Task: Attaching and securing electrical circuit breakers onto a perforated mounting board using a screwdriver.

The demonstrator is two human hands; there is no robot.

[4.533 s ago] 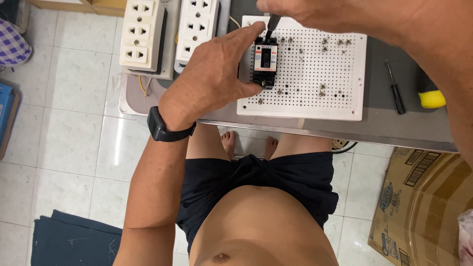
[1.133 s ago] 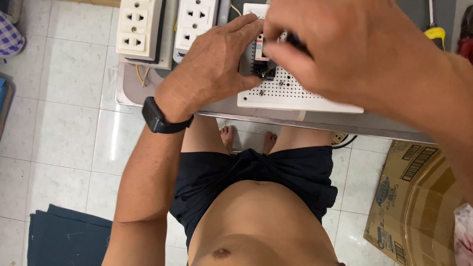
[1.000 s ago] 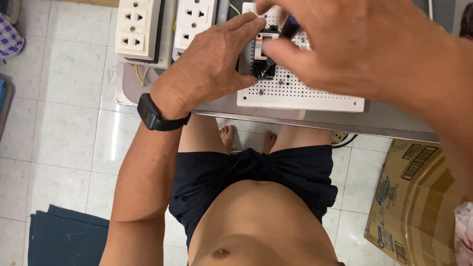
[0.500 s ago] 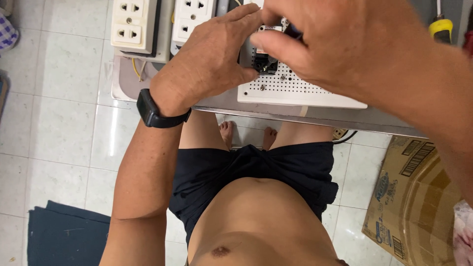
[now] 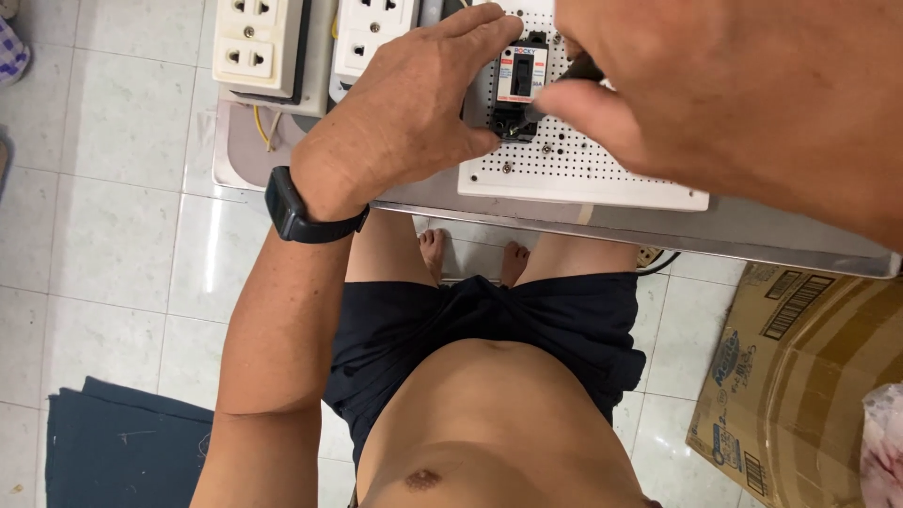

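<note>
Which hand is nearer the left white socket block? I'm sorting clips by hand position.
Left. The left hand lies just to the right of the left white socket block, fingers on the small breaker. The right hand is further right, beyond the breaker.

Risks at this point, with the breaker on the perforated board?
1. The right hand covers much of the small breaker, so the contact point is hidden; whatever its fingertips work there may slip.
2. The left hand steadies the breaker with fingers close to that spot, so a slip could hit them.
3. The white perforated board lies near the metal table edge; a hard push might shift it.
</note>
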